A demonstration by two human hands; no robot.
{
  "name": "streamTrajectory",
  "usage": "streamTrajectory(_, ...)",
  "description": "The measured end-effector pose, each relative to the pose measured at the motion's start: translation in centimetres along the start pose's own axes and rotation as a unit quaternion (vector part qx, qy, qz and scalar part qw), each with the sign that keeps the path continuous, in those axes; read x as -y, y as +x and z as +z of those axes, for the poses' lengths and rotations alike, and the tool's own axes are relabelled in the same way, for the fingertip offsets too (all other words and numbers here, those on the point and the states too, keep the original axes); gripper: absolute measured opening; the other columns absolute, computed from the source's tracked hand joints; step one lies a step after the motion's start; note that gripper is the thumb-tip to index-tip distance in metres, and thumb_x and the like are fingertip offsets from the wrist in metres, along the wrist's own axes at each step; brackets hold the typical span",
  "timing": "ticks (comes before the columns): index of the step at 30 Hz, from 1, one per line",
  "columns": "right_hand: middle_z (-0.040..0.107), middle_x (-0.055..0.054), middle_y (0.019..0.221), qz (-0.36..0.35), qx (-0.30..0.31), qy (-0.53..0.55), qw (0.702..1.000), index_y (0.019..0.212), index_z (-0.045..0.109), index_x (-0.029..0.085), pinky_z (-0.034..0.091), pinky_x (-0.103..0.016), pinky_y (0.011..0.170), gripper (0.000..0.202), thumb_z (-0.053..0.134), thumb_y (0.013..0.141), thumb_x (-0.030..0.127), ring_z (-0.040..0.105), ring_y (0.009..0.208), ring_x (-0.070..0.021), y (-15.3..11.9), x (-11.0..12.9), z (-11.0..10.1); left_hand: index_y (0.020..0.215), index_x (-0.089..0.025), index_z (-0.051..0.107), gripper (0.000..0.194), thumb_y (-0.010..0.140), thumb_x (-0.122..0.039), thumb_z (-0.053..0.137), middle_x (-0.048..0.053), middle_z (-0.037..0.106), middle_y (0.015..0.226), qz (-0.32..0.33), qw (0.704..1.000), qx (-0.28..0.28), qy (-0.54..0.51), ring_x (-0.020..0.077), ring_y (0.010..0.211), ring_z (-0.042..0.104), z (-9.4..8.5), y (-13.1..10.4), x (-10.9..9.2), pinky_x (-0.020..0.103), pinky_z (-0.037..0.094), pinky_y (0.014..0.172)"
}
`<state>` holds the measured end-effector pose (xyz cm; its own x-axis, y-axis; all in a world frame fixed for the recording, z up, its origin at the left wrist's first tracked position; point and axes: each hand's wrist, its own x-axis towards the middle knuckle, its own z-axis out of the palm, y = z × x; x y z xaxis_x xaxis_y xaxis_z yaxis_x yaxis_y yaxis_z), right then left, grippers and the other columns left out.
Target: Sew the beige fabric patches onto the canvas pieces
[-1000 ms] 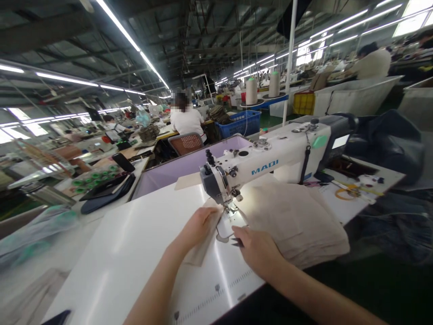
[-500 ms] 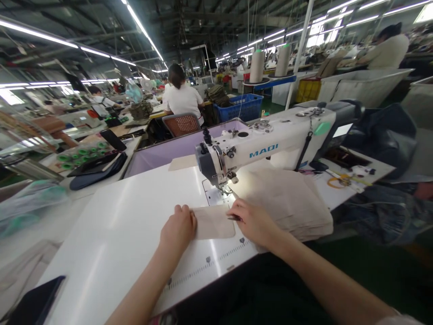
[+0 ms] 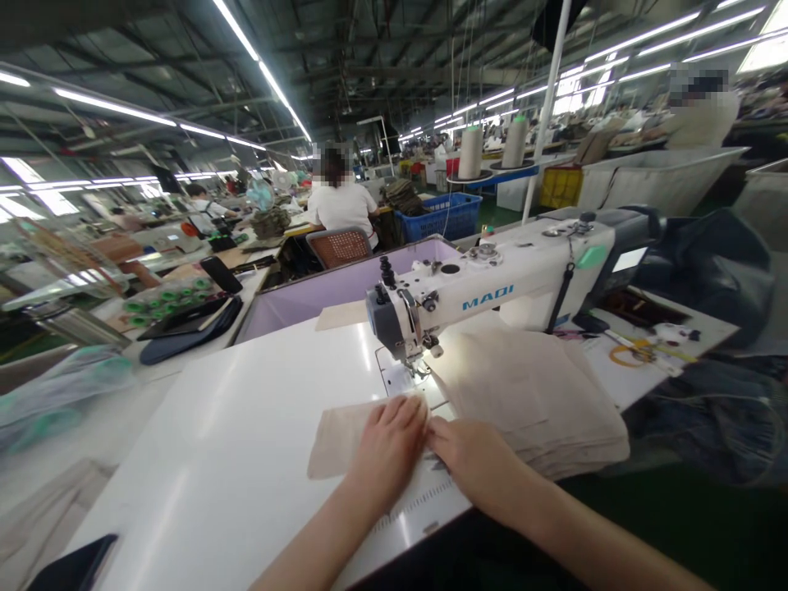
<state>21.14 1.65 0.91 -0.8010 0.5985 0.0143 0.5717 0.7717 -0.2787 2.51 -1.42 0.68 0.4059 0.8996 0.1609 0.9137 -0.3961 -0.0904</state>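
A beige fabric piece (image 3: 337, 443) lies on the white sewing table just in front of the sewing machine (image 3: 492, 287). My left hand (image 3: 391, 443) is closed over its right end, fingers bunched on the cloth. Close against it, my right hand (image 3: 480, 464) is closed too, its fingertips meeting the cloth edge. Small dark metal thread snips (image 3: 437, 463) show partly under the right fingers; most of them is hidden. The needle and presser foot (image 3: 421, 369) stand just beyond both hands, apart from this piece.
Stacked beige fabric (image 3: 535, 402) lies right of the needle. Another beige piece (image 3: 341, 316) rests at the table's far edge, beside a lilac-lined bin (image 3: 289, 304). Yellow-handled scissors (image 3: 631, 353) lie at the right. A dark phone-like object (image 3: 74, 565) is at lower left. A co-worker (image 3: 343, 205) sits ahead.
My left hand has moved right across the fabric to its right end, beside my right hand. The piece has shifted left and turned slightly. The view has tilted up a little.
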Motion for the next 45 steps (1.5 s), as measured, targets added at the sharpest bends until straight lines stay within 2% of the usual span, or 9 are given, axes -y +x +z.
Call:
streamTrajectory(2,0.070,-0.008,0.112,0.010,0.004,-0.012,1.000,0.117,0.067,0.015,0.054,-0.032,0.072,0.029,0.046,0.099,0.006,0.069,0.088,-0.0228,0.3,-0.1,0.1,0.135,-0.019,0.057,0.035,0.102,-0.024,0.051,0.009,0.064,0.137,-0.007,1.000,-0.027,0.002,0.0263,0.125,0.057,1.2,0.5,0.0,0.041,0.050,0.100)
streamTrajectory(4,0.070,-0.008,0.111,0.021,0.009,-0.026,0.999,0.117,0.066,0.014,0.054,-0.031,0.069,0.029,0.048,0.097,0.004,0.070,0.086,-0.0227,0.7,-0.2,0.0,0.135,-0.018,0.058,0.035,0.102,-0.025,0.050,0.010,0.065,0.136,-0.025,0.999,-0.030,0.006,0.0266,0.124,0.058,1.8,1.0,0.4,0.041,0.050,0.101)
streamTrajectory(10,0.069,-0.009,0.110,0.052,-0.001,-0.041,0.998,0.113,0.067,0.015,0.054,-0.031,0.067,0.027,0.049,0.095,0.005,0.071,0.088,-0.0238,2.0,-0.4,-0.4,0.137,-0.018,0.058,0.039,0.100,-0.023,0.052,0.012,0.060,0.141,-0.066,0.998,-0.017,0.005,0.0298,0.129,0.054,2.2,1.9,1.1,0.046,0.049,0.105)
streamTrajectory(15,0.070,-0.009,0.106,0.060,-0.012,-0.056,0.997,0.112,0.067,0.014,0.052,-0.027,0.064,0.028,0.049,0.095,0.003,0.071,0.084,-0.0214,2.6,-0.6,0.2,0.139,-0.020,0.057,0.041,0.099,-0.024,0.052,0.012,0.060,0.143,-0.074,0.997,-0.019,-0.019,0.0302,0.130,0.054,2.7,2.1,1.6,0.048,0.048,0.107)
streamTrajectory(21,0.070,-0.010,0.104,0.068,-0.021,-0.067,0.995,0.111,0.067,0.015,0.051,-0.025,0.063,0.028,0.048,0.095,0.002,0.071,0.082,-0.0200,3.0,-0.5,0.6,0.139,-0.022,0.058,0.041,0.098,-0.025,0.054,0.012,0.058,0.144,-0.080,0.995,-0.003,-0.055,0.0307,0.132,0.053,2.6,2.6,2.6,0.050,0.047,0.109)
streamTrajectory(31,0.068,-0.010,0.099,0.068,-0.045,-0.061,0.995,0.106,0.064,0.016,0.052,-0.024,0.064,0.019,0.050,0.097,0.007,0.070,0.078,-0.0181,3.4,-0.9,2.0,0.139,-0.022,0.060,0.042,0.099,-0.025,0.050,0.012,0.058,0.144,-0.089,0.993,-0.008,-0.080,0.0328,0.131,0.052,2.7,2.4,2.4,0.054,0.046,0.110)
streamTrajectory(45,0.069,-0.010,0.103,0.058,-0.026,-0.060,0.996,0.109,0.064,0.016,0.052,-0.027,0.062,0.022,0.050,0.095,0.005,0.070,0.081,-0.0209,3.4,-0.6,0.8,0.139,-0.024,0.060,0.041,0.100,-0.027,0.051,0.011,0.059,0.143,-0.076,0.994,-0.023,-0.077,0.0309,0.131,0.053,3.0,2.3,2.8,0.052,0.047,0.109)
